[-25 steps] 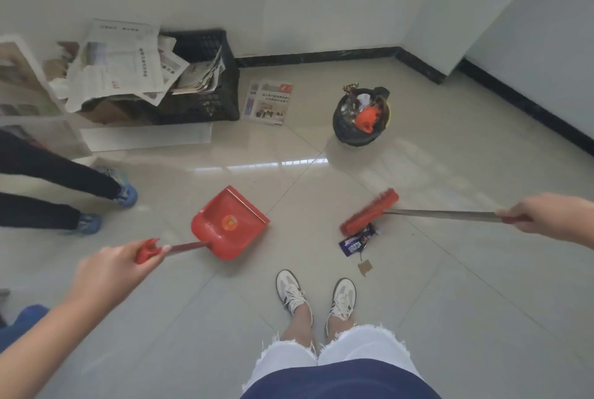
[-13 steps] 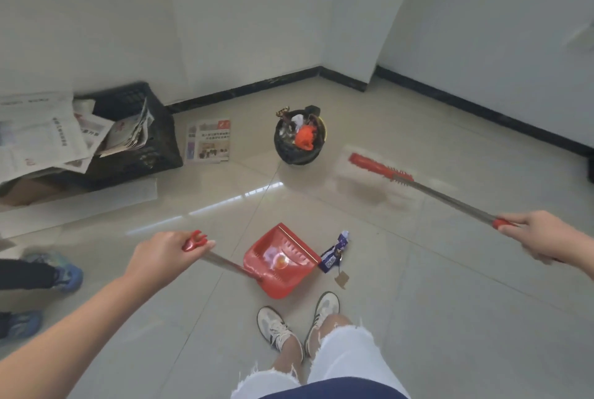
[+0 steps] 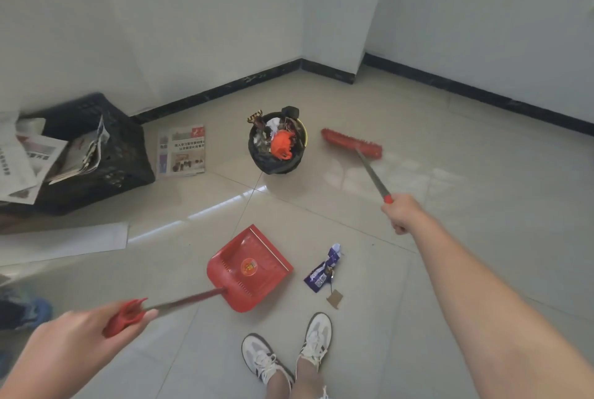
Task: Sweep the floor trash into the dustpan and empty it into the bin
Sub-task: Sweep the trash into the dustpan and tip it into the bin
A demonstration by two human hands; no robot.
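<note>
A red dustpan (image 3: 250,266) lies on the tiled floor just ahead of my feet; my left hand (image 3: 77,344) grips the red end of its long handle at the lower left. Right of the pan lie a purple wrapper (image 3: 323,270) and a small brown cardboard scrap (image 3: 334,298). My right hand (image 3: 401,213) grips the metal handle of a red broom (image 3: 352,143), whose head is out ahead beside the bin. The black bin (image 3: 276,144) stands farther ahead, full of trash with an orange item on top.
A black crate (image 3: 106,154) holding newspapers sits at the left, with a loose newspaper (image 3: 181,149) on the floor beside it and a white board (image 3: 64,242) nearer me. My white shoes (image 3: 286,353) are below the pan. Another person's blue shoes (image 3: 25,311) show at the left edge.
The broom head has left the wrapper and swung forward and right, ending beside the bin. The dustpan has come in closer to the wrapper and my feet.
</note>
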